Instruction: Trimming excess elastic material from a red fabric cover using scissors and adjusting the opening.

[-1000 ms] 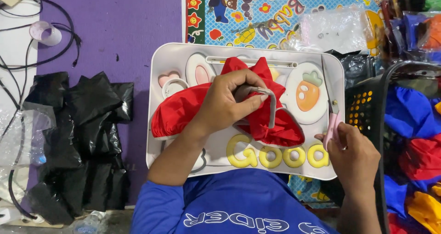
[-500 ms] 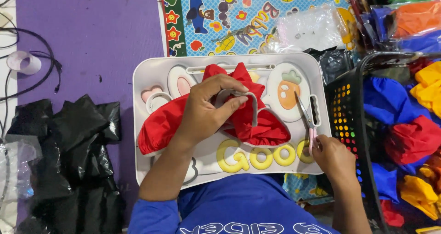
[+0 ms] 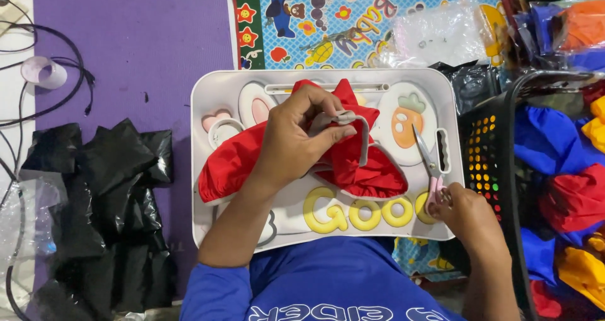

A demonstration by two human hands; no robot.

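Observation:
My left hand (image 3: 291, 138) pinches a grey strap (image 3: 354, 132) that loops over a bunched red fabric piece (image 3: 359, 166). The red fabric lies across a white lap tray (image 3: 217, 87) decorated with a carrot picture and yellow letters. My right hand (image 3: 467, 217) rests at the tray's right front corner and holds small pink-handled scissors (image 3: 430, 166), blades pointing away from me and closed, just right of the red fabric.
A black plastic basket (image 3: 488, 163) with blue, red and yellow fabric pieces stands at the right. Black plastic bags (image 3: 101, 195) lie on the purple mat at the left. Clear bags and a colourful cartoon mat (image 3: 340, 24) lie beyond the tray. Cables and a tape roll (image 3: 43, 72) sit far left.
My right hand with the scissors has shifted slightly toward the tray's right edge. My left hand keeps its pinch on the grey strap. The view has drifted.

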